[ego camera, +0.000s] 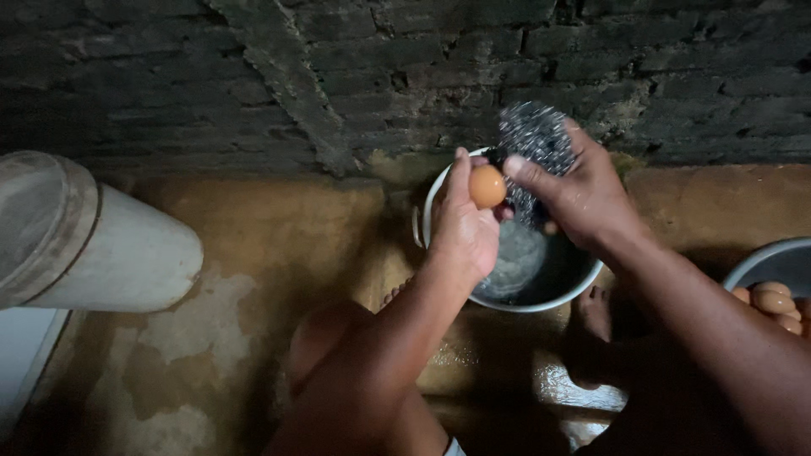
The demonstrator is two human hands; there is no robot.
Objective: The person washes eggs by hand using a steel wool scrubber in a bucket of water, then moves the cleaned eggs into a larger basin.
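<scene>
Crouching over the water basin point(541, 295), we gripped a brown egg point(487, 187) in our left hand point(463, 228) while our right hand point(583, 198) clutched a steel scourer point(534, 135) against it.

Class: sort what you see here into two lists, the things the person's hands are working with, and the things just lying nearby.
In use:
- brown egg, held in the left hand
- steel wool scourer, held in the right hand
- pot of water beneath both hands

Lying about:
- bowl of brown eggs, at right
- white bucket lying on its side, at left
</scene>
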